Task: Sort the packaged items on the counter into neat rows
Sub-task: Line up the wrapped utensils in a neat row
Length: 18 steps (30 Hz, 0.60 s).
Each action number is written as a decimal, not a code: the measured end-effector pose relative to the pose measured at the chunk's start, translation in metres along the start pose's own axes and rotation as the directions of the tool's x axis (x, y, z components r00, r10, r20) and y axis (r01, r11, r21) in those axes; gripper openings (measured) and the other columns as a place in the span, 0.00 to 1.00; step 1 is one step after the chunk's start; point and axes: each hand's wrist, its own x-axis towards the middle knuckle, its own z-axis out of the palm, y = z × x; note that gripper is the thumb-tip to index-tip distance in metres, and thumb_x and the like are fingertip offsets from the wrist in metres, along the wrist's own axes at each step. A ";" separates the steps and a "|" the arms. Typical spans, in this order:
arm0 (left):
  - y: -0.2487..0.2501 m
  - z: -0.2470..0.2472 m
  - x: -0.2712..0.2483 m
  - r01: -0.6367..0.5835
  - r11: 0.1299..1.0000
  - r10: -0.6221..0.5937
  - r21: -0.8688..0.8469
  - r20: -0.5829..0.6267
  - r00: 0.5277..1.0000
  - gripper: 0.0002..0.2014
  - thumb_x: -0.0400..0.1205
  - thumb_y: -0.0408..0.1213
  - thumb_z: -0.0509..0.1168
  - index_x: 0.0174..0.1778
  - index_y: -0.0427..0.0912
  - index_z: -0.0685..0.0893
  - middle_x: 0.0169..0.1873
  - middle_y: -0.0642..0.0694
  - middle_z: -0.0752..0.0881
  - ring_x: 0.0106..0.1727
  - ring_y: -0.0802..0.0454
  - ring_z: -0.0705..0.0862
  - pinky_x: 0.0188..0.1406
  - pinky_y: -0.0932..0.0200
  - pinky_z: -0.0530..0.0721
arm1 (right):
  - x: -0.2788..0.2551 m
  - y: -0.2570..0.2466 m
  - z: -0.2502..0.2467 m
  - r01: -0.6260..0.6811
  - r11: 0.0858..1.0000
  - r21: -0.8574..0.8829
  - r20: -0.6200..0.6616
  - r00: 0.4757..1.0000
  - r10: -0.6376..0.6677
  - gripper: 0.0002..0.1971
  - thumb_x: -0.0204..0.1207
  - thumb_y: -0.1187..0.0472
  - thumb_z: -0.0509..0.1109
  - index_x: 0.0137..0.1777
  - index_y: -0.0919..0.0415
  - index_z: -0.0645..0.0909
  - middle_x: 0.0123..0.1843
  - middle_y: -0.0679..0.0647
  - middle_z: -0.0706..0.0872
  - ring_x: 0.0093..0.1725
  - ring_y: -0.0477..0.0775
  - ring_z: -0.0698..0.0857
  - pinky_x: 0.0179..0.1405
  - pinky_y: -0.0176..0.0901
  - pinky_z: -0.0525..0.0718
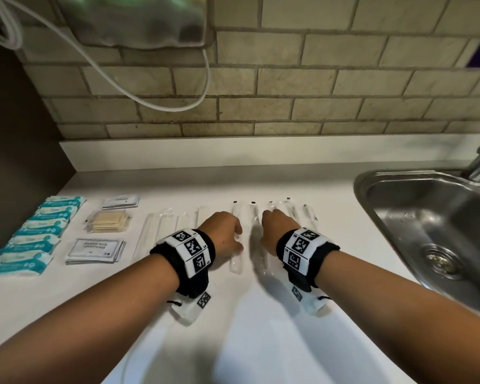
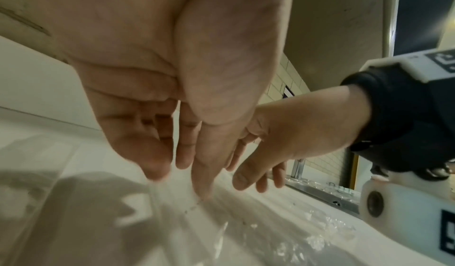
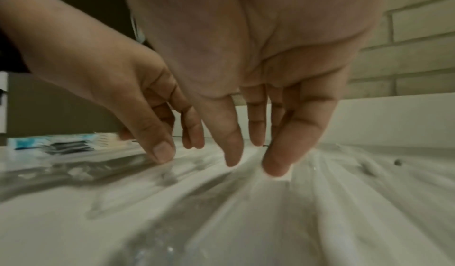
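Clear plastic sleeves (image 1: 236, 239) lie in a row across the middle of the white counter (image 1: 261, 328), long axes toward the back edge. Left hand (image 1: 223, 235) and right hand (image 1: 275, 231) are palm-down over the row's centre, fingers extended, fingertips (image 3: 275, 165) touching the wrappers; nothing grasped. Teal packets (image 1: 36, 234) line the left edge; sachet stacks (image 1: 94, 250) sit beside them. Steel sink (image 1: 427, 217) at the right edge.
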 end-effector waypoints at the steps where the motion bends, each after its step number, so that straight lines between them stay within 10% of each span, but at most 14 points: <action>1: -0.001 -0.003 -0.001 -0.014 0.999 0.014 0.030 -0.004 1.000 0.21 0.74 0.43 0.75 0.63 0.46 0.84 0.61 0.49 0.82 0.62 0.50 0.82 0.58 0.59 0.80 | -0.001 0.001 0.000 0.041 0.999 -0.029 0.001 0.999 -0.041 0.17 0.81 0.67 0.60 0.69 0.65 0.73 0.68 0.61 0.77 0.64 0.63 0.82 0.57 0.48 0.81; 6: -0.009 -0.006 -0.014 0.031 0.981 -0.031 0.193 -0.002 1.000 0.32 0.67 0.57 0.74 0.68 0.60 0.79 0.55 0.51 0.74 0.62 0.46 0.77 0.61 0.53 0.77 | -0.010 0.007 0.013 0.206 0.967 -0.152 0.157 0.971 -0.182 0.14 0.77 0.63 0.68 0.63 0.60 0.83 0.60 0.56 0.85 0.60 0.58 0.85 0.57 0.48 0.86; 14: 0.001 0.008 -0.019 -0.076 0.934 0.046 0.348 0.092 0.995 0.20 0.70 0.64 0.67 0.44 0.51 0.83 0.42 0.53 0.84 0.56 0.47 0.73 0.57 0.48 0.75 | -0.015 0.010 0.013 0.195 0.977 -0.088 0.233 0.958 -0.170 0.11 0.75 0.63 0.71 0.56 0.59 0.87 0.55 0.56 0.88 0.54 0.57 0.88 0.57 0.50 0.88; 18: 0.008 0.008 -0.018 -0.075 0.939 0.045 0.336 0.096 0.994 0.22 0.72 0.63 0.67 0.51 0.50 0.85 0.47 0.51 0.86 0.59 0.47 0.73 0.59 0.50 0.72 | -0.016 0.012 0.012 0.169 0.985 -0.040 0.252 0.955 -0.154 0.12 0.75 0.61 0.70 0.57 0.60 0.87 0.56 0.56 0.87 0.54 0.57 0.88 0.59 0.50 0.87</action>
